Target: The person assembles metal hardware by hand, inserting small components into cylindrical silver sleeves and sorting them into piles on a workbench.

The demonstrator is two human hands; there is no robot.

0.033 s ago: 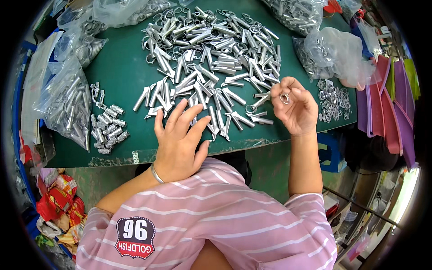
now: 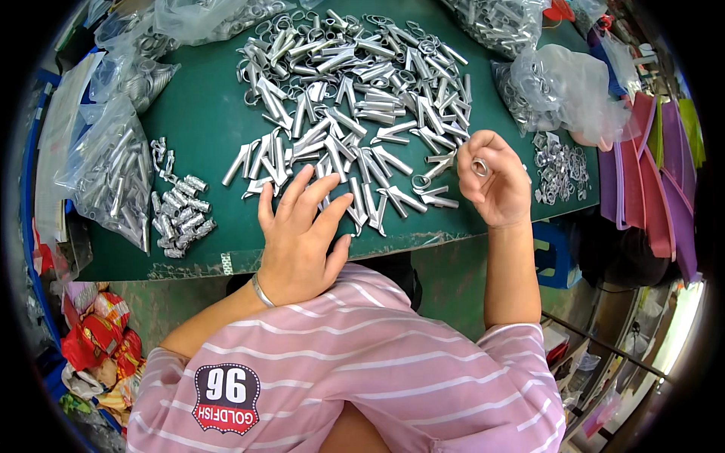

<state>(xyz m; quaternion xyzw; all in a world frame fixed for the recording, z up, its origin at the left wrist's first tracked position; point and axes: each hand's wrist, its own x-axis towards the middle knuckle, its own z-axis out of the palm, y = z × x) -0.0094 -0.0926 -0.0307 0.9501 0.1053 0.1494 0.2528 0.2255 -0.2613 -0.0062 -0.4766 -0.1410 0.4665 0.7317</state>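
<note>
My left hand [image 2: 298, 234] rests with fingers spread at the front edge of the green table, holding nothing. Its fingertips reach the nearest pieces of a large heap of silvery metal tubes [image 2: 355, 90], many joined in V-shaped pairs, with rings among them. My right hand [image 2: 498, 185] is raised at the heap's right side, its fingers curled round a small metal ring [image 2: 479, 167]. Part of what it grips is hidden by the fingers. Just left of that hand, a loose split ring [image 2: 421, 182] lies beside some tubes.
Short ridged metal barrels [image 2: 181, 215] are piled at the left, next to a clear bag of tubes [image 2: 113, 177]. Small metal clips [image 2: 559, 170] lie at the right. Bags of rings [image 2: 529, 98] stand behind them. Pink and purple sheets [image 2: 642, 174] hang past the table's right end.
My right hand has turned slightly, and the ring in its fingers has shifted a little. My left hand has stayed in place.
</note>
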